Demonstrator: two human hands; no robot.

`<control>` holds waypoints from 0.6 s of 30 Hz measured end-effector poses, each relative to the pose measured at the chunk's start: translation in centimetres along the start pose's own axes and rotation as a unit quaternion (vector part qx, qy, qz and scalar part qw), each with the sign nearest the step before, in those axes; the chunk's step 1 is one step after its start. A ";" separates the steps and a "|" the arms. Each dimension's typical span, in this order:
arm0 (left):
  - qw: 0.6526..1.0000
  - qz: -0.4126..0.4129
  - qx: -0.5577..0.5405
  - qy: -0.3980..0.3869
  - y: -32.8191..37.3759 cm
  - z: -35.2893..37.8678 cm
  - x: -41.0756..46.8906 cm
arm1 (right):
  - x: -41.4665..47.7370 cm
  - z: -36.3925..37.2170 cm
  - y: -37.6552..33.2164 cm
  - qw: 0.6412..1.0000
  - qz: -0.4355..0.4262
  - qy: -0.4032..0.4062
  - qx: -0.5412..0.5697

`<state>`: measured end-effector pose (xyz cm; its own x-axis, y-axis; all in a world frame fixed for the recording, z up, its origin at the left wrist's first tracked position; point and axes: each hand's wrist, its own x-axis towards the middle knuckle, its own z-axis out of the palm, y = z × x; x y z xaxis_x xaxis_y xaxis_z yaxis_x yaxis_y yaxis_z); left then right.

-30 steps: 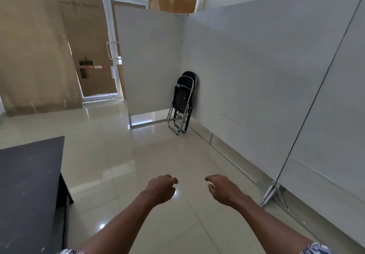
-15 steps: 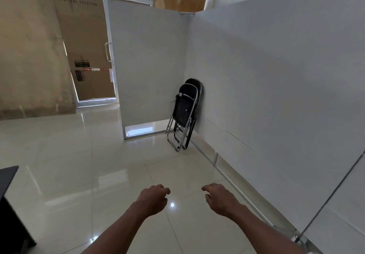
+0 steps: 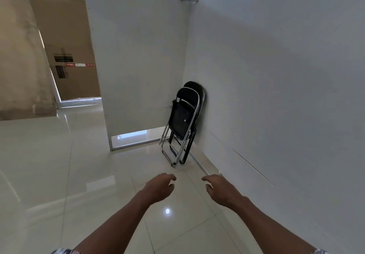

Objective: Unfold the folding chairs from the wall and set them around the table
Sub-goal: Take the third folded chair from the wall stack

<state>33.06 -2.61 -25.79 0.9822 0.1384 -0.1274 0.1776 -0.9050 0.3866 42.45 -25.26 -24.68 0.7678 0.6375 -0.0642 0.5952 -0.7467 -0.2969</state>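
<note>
Two folded black chairs with chrome frames lean together in the corner where two white panels meet; the front chair (image 3: 182, 119) covers most of the rear chair (image 3: 198, 88). Both arms reach forward over the glossy floor. My left hand (image 3: 161, 187) and my right hand (image 3: 221, 188) hover side by side, fingers loosely curled and apart, holding nothing. Both hands are well short of the chairs' feet. The table is out of view.
A long white partition wall (image 3: 276, 95) runs along the right, with a floor rail (image 3: 201, 167) at its base. A second white panel (image 3: 138, 56) stands behind the chairs. A brown-covered glass door (image 3: 67, 46) is at the far left. Shiny tiled floor (image 3: 59, 165) spreads to the left.
The view has moved forward and turned right toward the corner; the chairs look larger and closer. The dark table has slipped out of view at the left. Both hands stay empty.
</note>
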 end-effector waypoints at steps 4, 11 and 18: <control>1.000 0.006 -0.002 -0.020 -1.1 0.0 9.6 | 9.3 -0.3 4.1 0.999 0.016 -0.010 0.029; 0.999 -0.026 -0.015 -0.021 -2.5 -3.3 27.5 | 27.6 -5.2 12.1 0.999 0.012 -0.040 0.022; 0.996 -0.061 -0.061 -0.011 -4.8 -6.4 42.6 | 44.4 -9.8 16.9 0.999 -0.012 -0.044 0.004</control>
<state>74.45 10.19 -27.26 0.9514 0.2350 -0.1992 0.3035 -0.8258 0.4753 88.90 -11.47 -23.21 0.7291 0.6699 -0.1403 0.6111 -0.7294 -0.3076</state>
